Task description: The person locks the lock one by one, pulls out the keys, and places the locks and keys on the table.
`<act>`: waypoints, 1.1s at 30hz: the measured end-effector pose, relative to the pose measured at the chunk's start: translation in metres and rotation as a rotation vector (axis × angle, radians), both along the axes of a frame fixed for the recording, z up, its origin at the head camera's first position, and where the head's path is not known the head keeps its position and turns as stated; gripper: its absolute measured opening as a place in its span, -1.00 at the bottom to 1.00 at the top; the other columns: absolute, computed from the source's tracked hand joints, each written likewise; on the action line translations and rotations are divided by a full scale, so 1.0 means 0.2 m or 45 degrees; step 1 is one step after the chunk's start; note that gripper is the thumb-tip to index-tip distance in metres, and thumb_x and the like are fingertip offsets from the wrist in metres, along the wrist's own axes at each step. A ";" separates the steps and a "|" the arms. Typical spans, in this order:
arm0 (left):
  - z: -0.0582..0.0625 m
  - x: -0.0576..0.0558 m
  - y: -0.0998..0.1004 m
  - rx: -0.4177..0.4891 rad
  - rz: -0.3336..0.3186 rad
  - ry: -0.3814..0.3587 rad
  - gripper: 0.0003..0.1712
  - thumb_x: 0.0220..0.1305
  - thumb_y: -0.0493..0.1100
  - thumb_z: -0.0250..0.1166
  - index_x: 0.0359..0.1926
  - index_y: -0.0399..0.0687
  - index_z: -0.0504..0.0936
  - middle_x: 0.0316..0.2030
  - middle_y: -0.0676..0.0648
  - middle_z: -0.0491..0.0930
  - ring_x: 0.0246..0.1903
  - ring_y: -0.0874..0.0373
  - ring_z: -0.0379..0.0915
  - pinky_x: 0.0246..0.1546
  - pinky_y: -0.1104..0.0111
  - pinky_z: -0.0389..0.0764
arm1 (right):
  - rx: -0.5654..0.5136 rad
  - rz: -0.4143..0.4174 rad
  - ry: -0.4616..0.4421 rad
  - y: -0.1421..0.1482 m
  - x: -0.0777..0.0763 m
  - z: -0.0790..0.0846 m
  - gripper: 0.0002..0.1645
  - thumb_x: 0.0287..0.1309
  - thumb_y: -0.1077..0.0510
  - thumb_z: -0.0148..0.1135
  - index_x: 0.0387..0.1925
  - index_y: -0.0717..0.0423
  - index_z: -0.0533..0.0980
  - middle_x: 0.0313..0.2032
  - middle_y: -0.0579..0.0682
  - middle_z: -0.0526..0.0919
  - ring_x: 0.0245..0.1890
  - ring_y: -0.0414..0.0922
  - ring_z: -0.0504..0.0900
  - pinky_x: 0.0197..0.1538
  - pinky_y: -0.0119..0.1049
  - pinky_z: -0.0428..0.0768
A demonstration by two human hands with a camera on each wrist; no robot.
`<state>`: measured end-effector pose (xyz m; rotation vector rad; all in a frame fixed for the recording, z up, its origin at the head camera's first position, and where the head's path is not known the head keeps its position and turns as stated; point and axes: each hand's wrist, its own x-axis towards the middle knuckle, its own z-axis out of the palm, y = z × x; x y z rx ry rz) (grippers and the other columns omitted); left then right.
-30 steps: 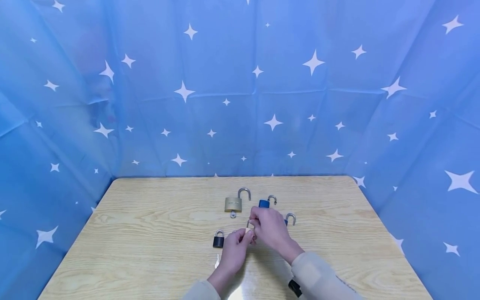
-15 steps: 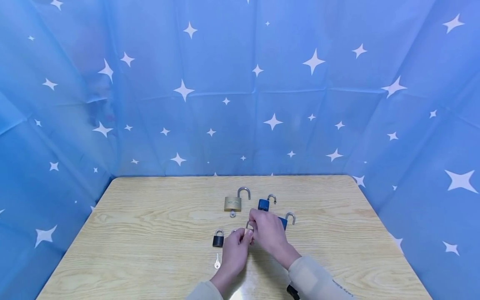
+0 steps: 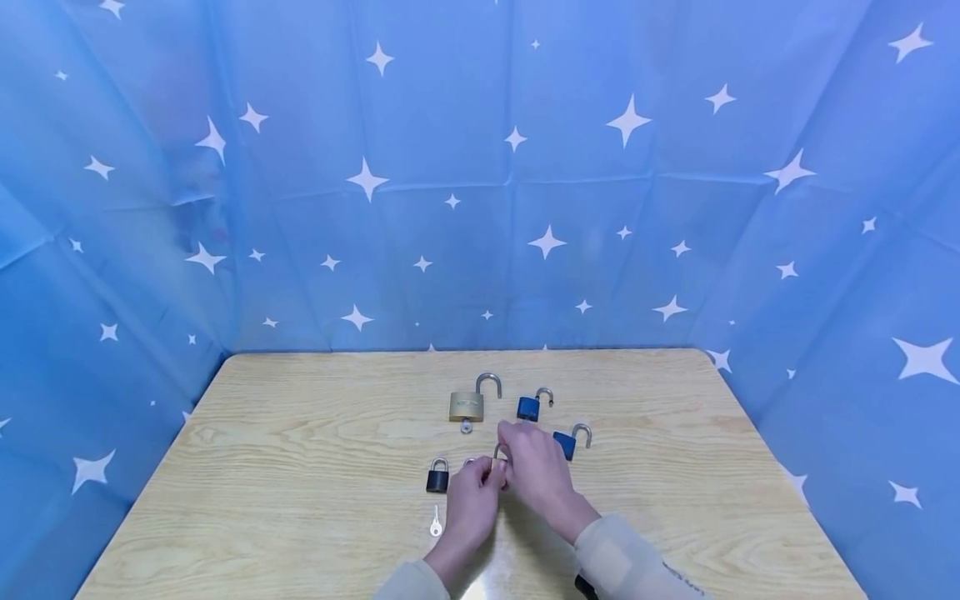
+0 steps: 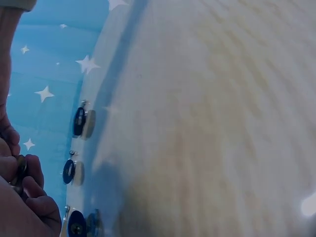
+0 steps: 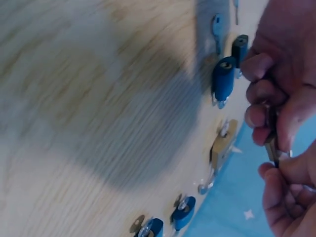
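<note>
Our right hand (image 3: 538,471) now bares more of a blue padlock (image 3: 564,446) on the tabletop (image 3: 300,467), while its curled fingers (image 3: 509,432) and our left hand (image 3: 473,505) still pinch a small brass padlock (image 5: 270,144) between them, its handling apparently unfinished.

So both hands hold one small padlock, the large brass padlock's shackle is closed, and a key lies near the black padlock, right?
No: the shackle of the large brass padlock is open in the head view. The left hand and right hand hold one small padlock, and a key lies near the black padlock.
</note>
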<state>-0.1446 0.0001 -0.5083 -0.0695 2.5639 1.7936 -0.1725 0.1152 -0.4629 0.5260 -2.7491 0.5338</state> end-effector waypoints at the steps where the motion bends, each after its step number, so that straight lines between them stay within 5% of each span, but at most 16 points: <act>1: 0.00 0.00 0.00 -0.006 0.001 0.004 -0.75 0.33 -0.05 0.16 -0.50 0.04 0.56 -0.54 0.06 0.50 -0.46 0.22 0.36 -0.39 0.33 0.42 | -0.001 -0.002 0.000 0.00 0.00 0.00 -0.64 -0.15 0.37 0.34 -0.59 -0.05 0.34 -0.65 -0.21 0.32 -0.62 -0.25 0.30 -0.59 -0.40 0.30; 20: -0.01 -0.01 -0.01 0.047 0.003 0.001 -0.73 0.32 -0.05 0.17 -0.52 0.04 0.56 -0.54 0.06 0.51 -0.47 0.21 0.36 -0.39 0.33 0.40 | 0.023 0.035 0.063 -0.01 0.00 -0.04 -0.67 -0.28 0.43 0.24 -0.57 -0.02 0.34 -0.68 -0.18 0.41 -0.64 -0.24 0.32 -0.59 -0.43 0.33; 33: 0.01 -0.04 -0.06 0.160 -0.159 -0.044 -0.68 0.34 0.07 0.16 -0.43 -0.01 0.64 -0.48 -0.12 0.56 -0.49 0.19 0.33 -0.40 0.33 0.40 | -0.005 0.064 -0.089 0.02 -0.04 0.05 -0.73 0.05 0.25 0.34 -0.53 -0.07 0.40 -0.65 -0.24 0.43 -0.67 -0.28 0.30 -0.58 -0.38 0.33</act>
